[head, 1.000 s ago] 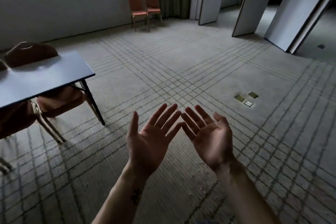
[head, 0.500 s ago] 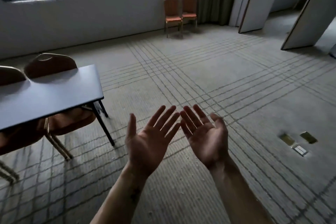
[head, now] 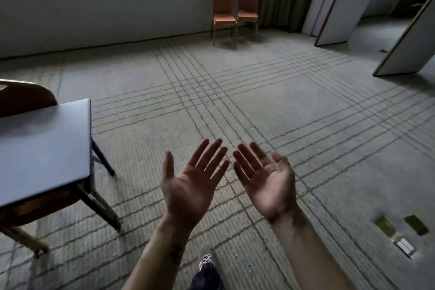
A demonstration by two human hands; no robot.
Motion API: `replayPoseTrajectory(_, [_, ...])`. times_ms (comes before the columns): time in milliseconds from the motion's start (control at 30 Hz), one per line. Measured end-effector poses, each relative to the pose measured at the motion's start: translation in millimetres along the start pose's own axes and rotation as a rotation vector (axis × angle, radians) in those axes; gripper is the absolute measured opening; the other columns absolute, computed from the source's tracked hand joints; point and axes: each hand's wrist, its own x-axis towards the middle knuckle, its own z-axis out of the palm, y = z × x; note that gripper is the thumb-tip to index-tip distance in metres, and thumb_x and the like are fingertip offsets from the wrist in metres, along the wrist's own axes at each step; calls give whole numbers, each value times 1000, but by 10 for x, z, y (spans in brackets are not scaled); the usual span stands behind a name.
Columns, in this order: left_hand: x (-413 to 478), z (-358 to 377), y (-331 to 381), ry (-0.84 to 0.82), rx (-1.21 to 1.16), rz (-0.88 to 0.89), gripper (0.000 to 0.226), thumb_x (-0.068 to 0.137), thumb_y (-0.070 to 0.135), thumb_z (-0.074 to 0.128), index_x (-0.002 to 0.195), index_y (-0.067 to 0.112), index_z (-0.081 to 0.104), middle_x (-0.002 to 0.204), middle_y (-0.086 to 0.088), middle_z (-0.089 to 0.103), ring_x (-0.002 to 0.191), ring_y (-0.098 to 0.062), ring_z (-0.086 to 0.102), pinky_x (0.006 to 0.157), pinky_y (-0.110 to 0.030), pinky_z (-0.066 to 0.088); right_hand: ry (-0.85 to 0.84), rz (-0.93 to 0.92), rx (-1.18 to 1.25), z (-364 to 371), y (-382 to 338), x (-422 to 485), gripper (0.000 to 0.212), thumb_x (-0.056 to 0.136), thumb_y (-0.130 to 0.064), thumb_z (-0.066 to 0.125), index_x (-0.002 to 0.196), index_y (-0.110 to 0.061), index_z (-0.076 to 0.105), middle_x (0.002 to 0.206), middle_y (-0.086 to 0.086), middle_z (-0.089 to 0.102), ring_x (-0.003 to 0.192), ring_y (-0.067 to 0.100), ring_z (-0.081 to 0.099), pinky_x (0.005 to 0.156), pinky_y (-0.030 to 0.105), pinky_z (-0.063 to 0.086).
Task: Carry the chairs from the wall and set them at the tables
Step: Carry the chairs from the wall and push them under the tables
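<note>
At the far left, a dark brown round-backed chair point(head: 23, 99) is tucked at a grey-blue rectangular table point(head: 42, 148) on dark metal legs. The left hand point(head: 190, 186) is held palm up over the grey lined carpet point(head: 329, 125), fingers straight and spread, holding nothing. Far beyond the fingertips, two orange cushioned chairs with gold metal frames point(head: 223, 14) stand side by side against the white wall point(head: 117, 7), well apart from both hands. The right hand point(head: 266, 183) lies just beside the left, palm up and empty, their fingertips near but not touching. At the lower right, a few small brass floor plates point(head: 400, 231) are set in the carpet.
</note>
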Motion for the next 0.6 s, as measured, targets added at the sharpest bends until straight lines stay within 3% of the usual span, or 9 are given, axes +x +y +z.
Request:
replayPoseTrajectory(133, [1167,243,354,-13,1,-16,89,96,72,33,141,-1,58,148,-25,55,138,-44,52,122,-57,25,7,-59,43,427,-476,891,48,102,-37,39,133,-6,59,133,22,66,115,35,69,99,44,55])
replayPoseTrajectory(267, [2191,473,614,-73,45,-40,90,96,73,32,148,1,49,147,-25,55,138,-43,52,121,-56,27,17,-100,89,707,-867,1733,48,102,-38,40,135,-7,58,134,22,65,118,35,67,102,47,49])
replayPoseTrajectory(433, [3545,414,754,-52,19,-85,88,96,72,34,139,0,59,148,-25,54,138,-43,52,121,-57,26,45,-70,88,915,-1229,3068,49,102,-38,40,134,-6,59,134,22,65,119,36,67,99,46,50])
replayPoseTrajectory(600, [4806,389,844,-15,24,-64,90,96,71,35,146,-2,52,148,-25,54,137,-44,52,121,-57,27,13,-40,103,1149,-1615,4394,49,101,-39,42,134,-6,58,131,22,67,114,35,69,100,45,50])
